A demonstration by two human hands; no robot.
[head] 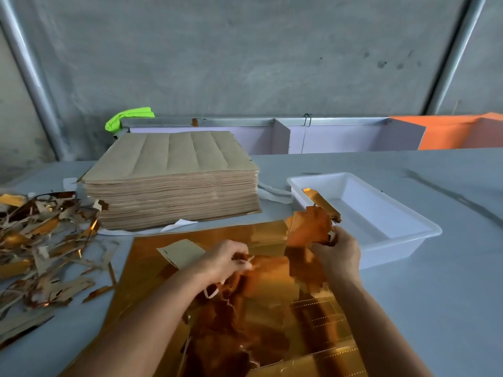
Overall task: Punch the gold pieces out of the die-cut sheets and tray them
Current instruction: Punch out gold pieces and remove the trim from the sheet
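We see a shiny gold die-cut sheet (168, 284) under our hands, a plain white plastic tray (402, 240) right of them, a brown paper stack (174, 170) beyond.

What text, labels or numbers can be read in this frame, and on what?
None can be read.
Stack of brown sheets: plain, no print.
White tray: no label or marking.
Gold sheet: only dotted perforation lines, no letters.
Gold pieces in the right hand: blurred, no print shows.
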